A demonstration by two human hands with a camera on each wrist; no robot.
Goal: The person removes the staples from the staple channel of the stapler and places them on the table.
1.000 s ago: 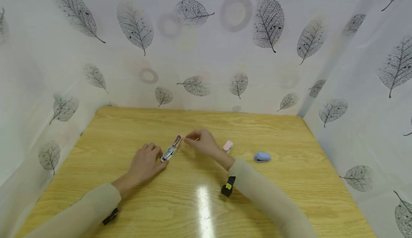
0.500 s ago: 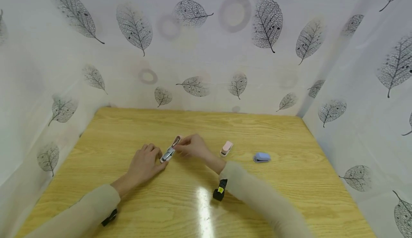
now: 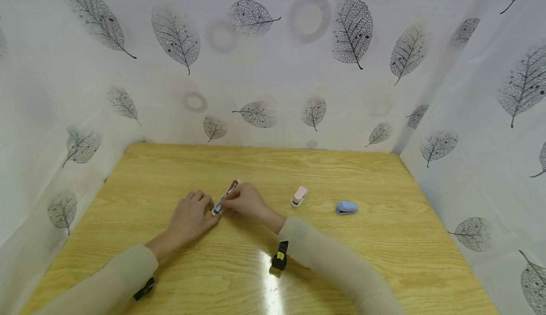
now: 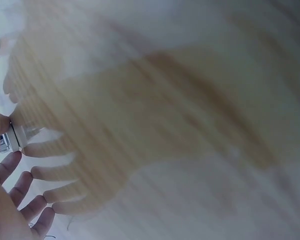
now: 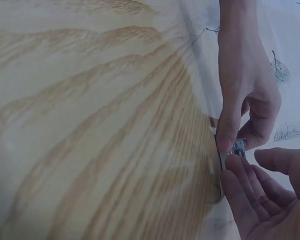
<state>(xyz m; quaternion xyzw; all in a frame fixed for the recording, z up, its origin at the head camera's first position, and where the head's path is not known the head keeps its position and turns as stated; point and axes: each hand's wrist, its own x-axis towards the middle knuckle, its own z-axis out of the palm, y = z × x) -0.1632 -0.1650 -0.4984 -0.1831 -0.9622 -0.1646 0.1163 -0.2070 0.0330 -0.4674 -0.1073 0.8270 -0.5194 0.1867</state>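
Observation:
An opened stapler (image 3: 217,208) lies slantwise on the table, its pale pink end pointing away and its metal magazine uncovered. My left hand (image 3: 190,216) grips the near end between thumb and fingers. From the other side, my right hand (image 3: 248,203) reaches over the magazine with fingertips right at the metal, hiding its middle. In the right wrist view the right hand (image 5: 270,200) has its fingers extended against the stapler and the thumb apart, facing the left hand (image 5: 245,75). The left wrist view catches the stapler's light end (image 4: 14,137) beside the left fingers.
A small pink stapler (image 3: 300,196) stands on the wooden table (image 3: 324,248) right of my right hand. Farther right is a blue stapler (image 3: 346,207). Leaf-patterned cloth (image 3: 273,78) walls the table at the back and sides.
My right hand has moved left and toward me along the opened stapler, from its far end to the magazine. The pink stapler behind the wrist is now uncovered. My left hand keeps its grip.

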